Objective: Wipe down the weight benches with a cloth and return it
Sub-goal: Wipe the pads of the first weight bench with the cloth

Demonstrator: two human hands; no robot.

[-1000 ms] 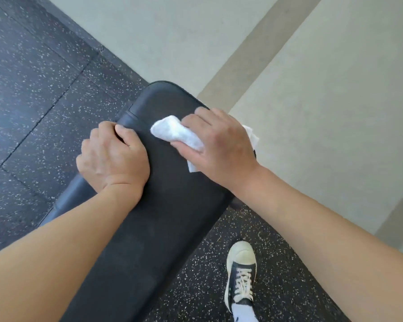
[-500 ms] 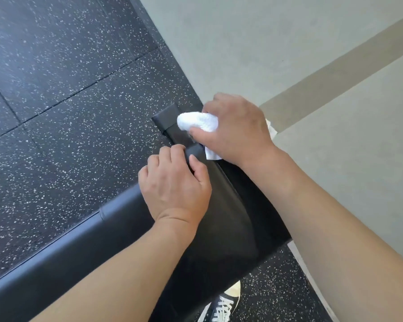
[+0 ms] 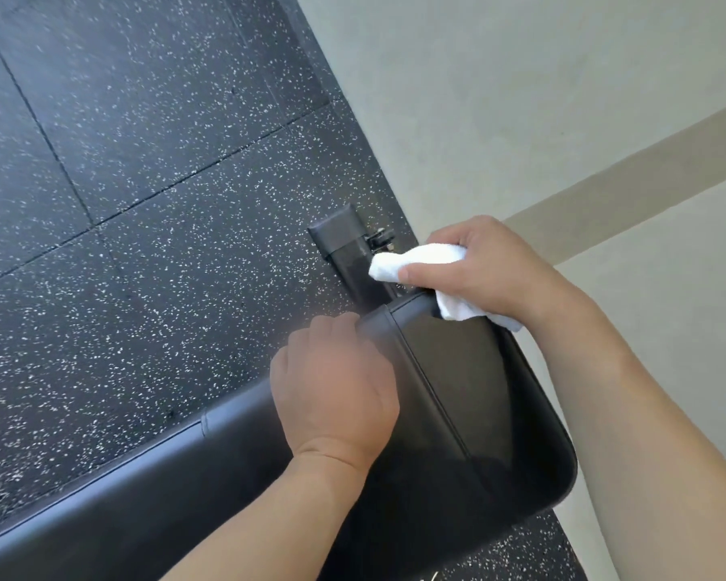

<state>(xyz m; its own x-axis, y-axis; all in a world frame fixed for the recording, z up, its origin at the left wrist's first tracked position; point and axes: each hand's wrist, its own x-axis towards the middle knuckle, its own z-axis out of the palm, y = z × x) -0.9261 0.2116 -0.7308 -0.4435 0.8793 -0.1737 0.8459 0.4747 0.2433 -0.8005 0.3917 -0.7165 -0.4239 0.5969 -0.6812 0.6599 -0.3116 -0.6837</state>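
**Cloth at bench end, bunched in right hand**

White cloth [image 3: 420, 262]: soft, light, limp, easy to crush; best taken as a wad, as here. Bunched under right hand [image 3: 478, 270], thumb pinching it against curled fingers [image 3: 449, 239], one tail poking out past thumb, another hanging below palm onto bench pad [image 3: 470, 396] edge. Left hand [image 3: 336, 387] blurred, fingers curled over pad's near edge, just beside cloth, not touching it.

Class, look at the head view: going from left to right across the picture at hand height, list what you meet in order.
Speckled black rubber floor → left hand on the black bench pad → white cloth → right hand gripping it → pale smooth floor.
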